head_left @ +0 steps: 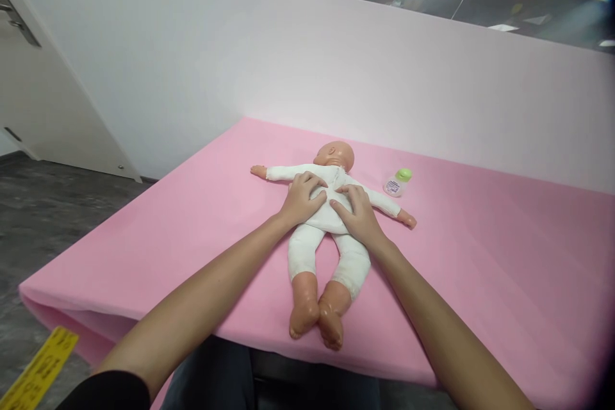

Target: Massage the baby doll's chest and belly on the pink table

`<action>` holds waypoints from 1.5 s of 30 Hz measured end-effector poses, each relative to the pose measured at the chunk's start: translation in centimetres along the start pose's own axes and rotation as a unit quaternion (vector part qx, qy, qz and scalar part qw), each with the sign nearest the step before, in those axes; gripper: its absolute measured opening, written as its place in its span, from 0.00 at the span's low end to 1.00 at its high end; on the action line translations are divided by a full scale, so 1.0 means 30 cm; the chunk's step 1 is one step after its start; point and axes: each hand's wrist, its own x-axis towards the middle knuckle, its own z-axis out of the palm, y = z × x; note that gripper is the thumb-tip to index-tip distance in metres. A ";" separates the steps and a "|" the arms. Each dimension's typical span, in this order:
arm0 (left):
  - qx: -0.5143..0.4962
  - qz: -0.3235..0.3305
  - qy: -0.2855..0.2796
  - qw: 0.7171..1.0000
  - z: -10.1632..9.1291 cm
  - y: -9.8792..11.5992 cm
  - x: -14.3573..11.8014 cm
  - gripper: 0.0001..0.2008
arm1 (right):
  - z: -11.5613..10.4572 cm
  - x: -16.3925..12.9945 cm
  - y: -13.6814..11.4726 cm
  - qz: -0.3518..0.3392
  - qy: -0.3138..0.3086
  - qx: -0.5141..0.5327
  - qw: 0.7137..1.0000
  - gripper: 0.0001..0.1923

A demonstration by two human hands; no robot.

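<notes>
A baby doll [327,223] with a white cloth body lies on its front on the pink-covered table, its bald head turned to the left. Its arms stretch out to both sides and its bare feet point towards me. On the left side of the doll's back rests my left hand [302,199], palm down with fingers slightly bent and apart. My right hand [358,213] lies on the right side of the back in a similar way, thumb stretched inward. Neither hand grasps anything. A small clear bottle [394,187] with a green cap lies beside the doll's right-hand arm.
The pink tablecloth [192,224] hangs over the table's front edge. Behind the table stands a white wall [307,70] with glass above it. A door [52,96] is at the left. A yellow marked strip [41,368] shows at the lower left.
</notes>
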 end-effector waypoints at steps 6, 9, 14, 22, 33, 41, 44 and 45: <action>-0.005 0.001 0.001 1.000 0.000 -0.001 0.001 0.09 | -0.001 -0.001 -0.003 0.003 -0.001 0.003 1.000 0.14; -0.005 0.003 0.003 1.000 0.001 -0.003 0.001 0.08 | -0.002 -0.002 -0.007 0.005 -0.001 0.005 1.000 0.14; -0.001 -0.006 0.000 1.000 0.001 -0.001 0.000 0.09 | -0.004 -0.003 -0.009 0.007 -0.001 0.003 1.000 0.14; -0.006 0.001 0.004 1.000 0.001 -0.001 0.000 0.09 | -0.002 -0.002 -0.005 0.010 -0.003 0.003 1.000 0.14; -0.007 -0.002 0.003 1.000 -0.001 0.003 -0.001 0.09 | -0.002 -0.003 -0.003 0.012 -0.005 0.003 1.000 0.14; -0.005 0.000 0.001 1.000 0.001 -0.001 0.001 0.09 | -0.002 -0.003 -0.006 0.009 -0.004 0.009 1.000 0.15; -0.009 0.001 0.003 1.000 0.000 0.000 0.000 0.08 | -0.003 -0.002 -0.006 0.010 -0.005 0.009 1.000 0.15; -0.010 0.001 0.003 1.000 0.000 0.001 0.000 0.08 | -0.003 -0.002 -0.006 0.010 -0.005 0.009 1.000 0.15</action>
